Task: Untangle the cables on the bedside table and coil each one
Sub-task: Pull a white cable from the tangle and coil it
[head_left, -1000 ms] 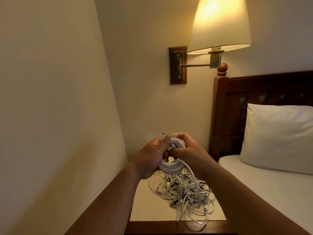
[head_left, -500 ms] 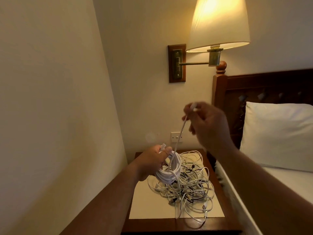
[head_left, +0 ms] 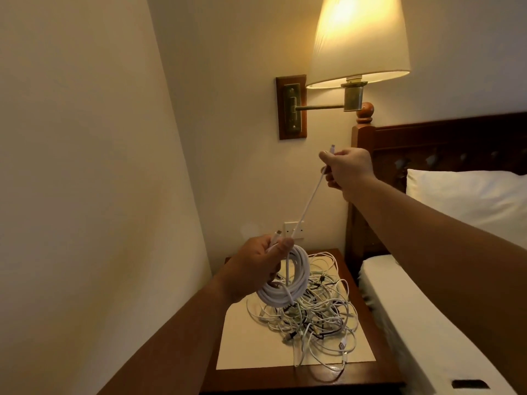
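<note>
My left hand (head_left: 258, 265) grips a thick coil of white cable (head_left: 288, 286) above the bedside table (head_left: 379, 374), with one plug end sticking up past the thumb. From the coil a straight run of the same cable rises to my right hand (head_left: 346, 168), which pinches its other plug end up near the headboard. Below the coil lies a tangled heap of white and dark cables (head_left: 316, 315) on a cream mat (head_left: 245, 349) on the table.
A lit wall lamp (head_left: 358, 41) on a swing arm hangs above the table. A wall socket (head_left: 293, 230) sits behind the coil. The bed with its white pillow (head_left: 467, 201) and dark wooden headboard (head_left: 445, 141) borders the table on the right; a wall closes the left side.
My right hand has left the coil and drawn one cable end up and to the right, stretching it taut. My left hand has lowered slightly with the coil.
</note>
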